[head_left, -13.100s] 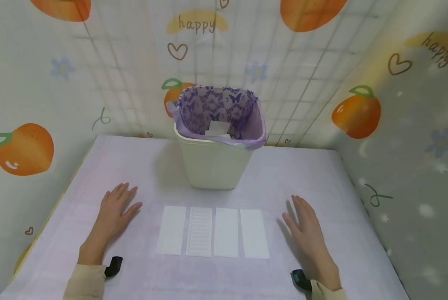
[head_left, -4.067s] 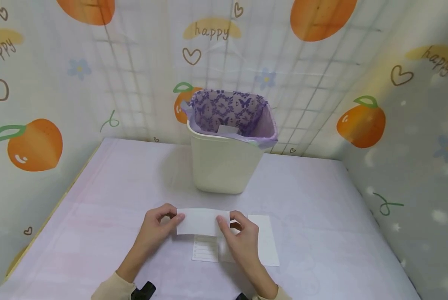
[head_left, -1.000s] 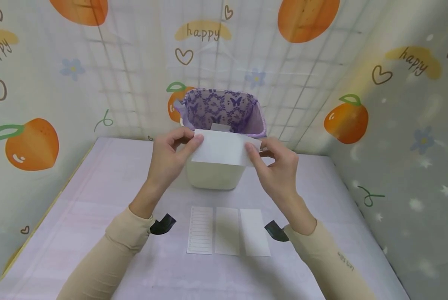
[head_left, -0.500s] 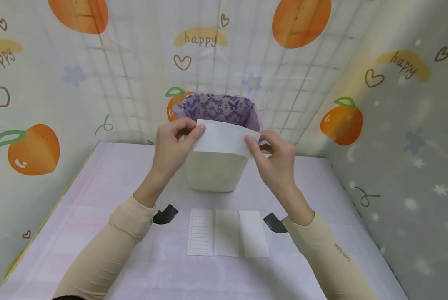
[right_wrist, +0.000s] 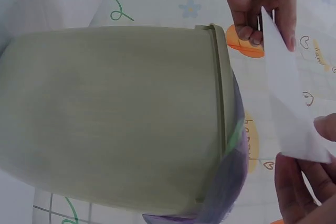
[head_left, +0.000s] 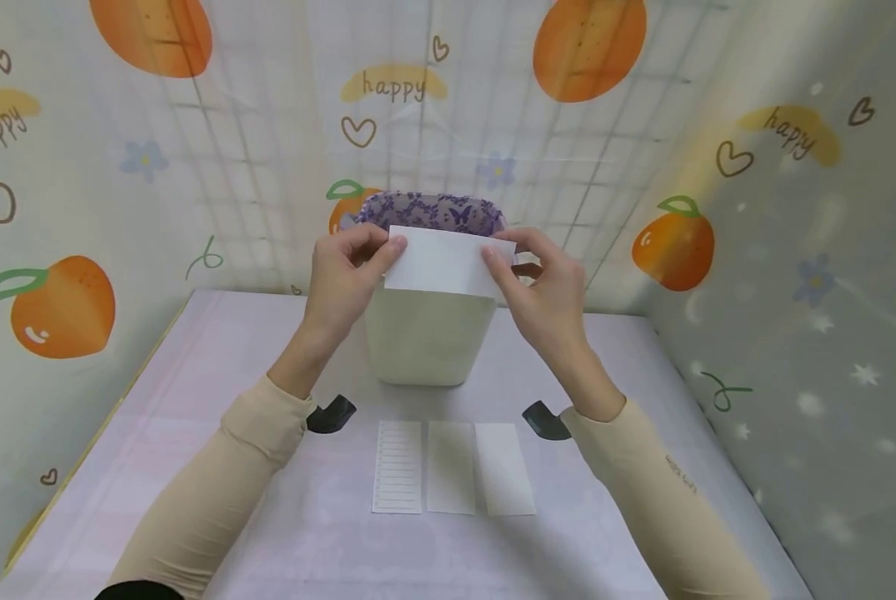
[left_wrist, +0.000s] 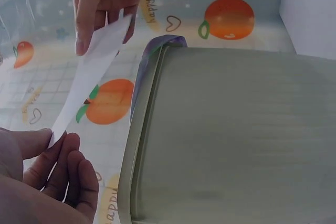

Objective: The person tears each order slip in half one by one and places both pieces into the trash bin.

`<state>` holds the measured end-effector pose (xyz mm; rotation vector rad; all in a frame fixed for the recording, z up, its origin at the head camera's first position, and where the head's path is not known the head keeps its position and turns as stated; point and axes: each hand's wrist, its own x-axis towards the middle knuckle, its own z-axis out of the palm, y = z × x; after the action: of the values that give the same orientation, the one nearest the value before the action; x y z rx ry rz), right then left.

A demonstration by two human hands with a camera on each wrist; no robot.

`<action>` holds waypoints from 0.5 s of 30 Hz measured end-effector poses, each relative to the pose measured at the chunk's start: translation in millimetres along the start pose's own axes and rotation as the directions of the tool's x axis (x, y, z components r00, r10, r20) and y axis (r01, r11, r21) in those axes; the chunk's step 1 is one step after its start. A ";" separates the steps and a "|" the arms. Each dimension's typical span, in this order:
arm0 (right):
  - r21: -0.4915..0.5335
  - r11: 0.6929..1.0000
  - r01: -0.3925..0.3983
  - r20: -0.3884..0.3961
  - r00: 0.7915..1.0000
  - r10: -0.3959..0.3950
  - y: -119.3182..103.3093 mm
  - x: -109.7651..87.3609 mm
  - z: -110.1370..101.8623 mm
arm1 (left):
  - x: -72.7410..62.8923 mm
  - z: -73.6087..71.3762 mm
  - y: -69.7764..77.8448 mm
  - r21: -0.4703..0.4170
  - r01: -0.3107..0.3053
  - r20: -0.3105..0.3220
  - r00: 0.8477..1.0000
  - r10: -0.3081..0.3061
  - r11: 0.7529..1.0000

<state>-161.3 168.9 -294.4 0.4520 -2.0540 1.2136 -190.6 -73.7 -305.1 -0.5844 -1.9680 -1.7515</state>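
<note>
Both hands hold up a white rectangular paper slip (head_left: 444, 261) by its short ends, in front of the bin's rim in the head view. My left hand (head_left: 345, 275) pinches one end between thumb and fingers, and my right hand (head_left: 543, 287) pinches the other. In both wrist views the slip is slightly bowed and stands just above the rim of the pale green bin (head_left: 428, 337). A purple butterfly-patterned liner (head_left: 432, 212) shows behind the slip, which hides most of the bin's opening.
A lined paper slip (head_left: 397, 467) and two blank slips, one in the middle (head_left: 451, 467) and one at the right (head_left: 504, 469), lie in a row on the white-covered table (head_left: 192, 375). An orange-printed curtain (head_left: 267, 142) hangs behind.
The slip from the row's left end was picked up by both hands and carried forward to the bin. In the last second the hands rose slightly, hiding more of the bin's opening.
</note>
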 end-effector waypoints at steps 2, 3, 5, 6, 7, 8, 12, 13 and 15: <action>-0.012 1.000 0.001 0.004 1.000 -0.001 0.2 4.5 0.7 | 2.7 0.7 -0.4 0.001 0.002 -0.001 1.000 -0.002 1.000; -0.016 1.000 0.000 0.005 1.000 0.000 0.7 6.7 1.0 | 3.9 0.9 -0.6 0.003 0.002 -0.002 1.000 -0.002 1.000; -0.012 1.000 -0.002 0.006 1.000 0.002 2.1 11.4 2.7 | 5.9 0.8 -1.3 0.000 0.008 -0.003 1.000 -0.008 1.000; 0.000 1.000 -0.002 0.012 1.000 0.002 3.3 14.0 3.9 | 6.6 0.6 -1.7 -0.003 0.013 -0.006 1.000 -0.013 1.000; 0.012 1.000 -0.004 0.018 1.000 0.004 4.2 16.5 5.4 | 7.2 0.2 -1.9 -0.008 0.022 -0.010 1.000 -0.022 1.000; 0.027 1.000 -0.008 0.026 1.000 0.007 5.2 19.1 7.0 | 7.7 -0.1 -2.3 -0.013 0.031 -0.014 0.999 -0.031 0.999; 0.059 0.998 -0.024 0.062 0.998 0.020 7.8 28.4 11.9 | 10.4 0.2 -4.3 -0.043 0.065 -0.022 0.998 -0.066 0.997; 0.058 0.998 -0.028 0.070 0.997 0.024 7.7 30.3 12.3 | 11.2 0.7 -4.6 -0.050 0.070 -0.020 0.997 -0.071 0.996; 0.049 0.998 -0.038 0.081 0.996 0.034 6.7 32.9 12.3 | 12.6 2.1 -5.1 -0.055 0.077 -0.014 0.997 -0.078 0.996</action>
<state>-193.0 163.3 -278.9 0.4971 -2.1107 1.2906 -203.8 -71.9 -302.1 -0.5167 -1.9623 -1.8554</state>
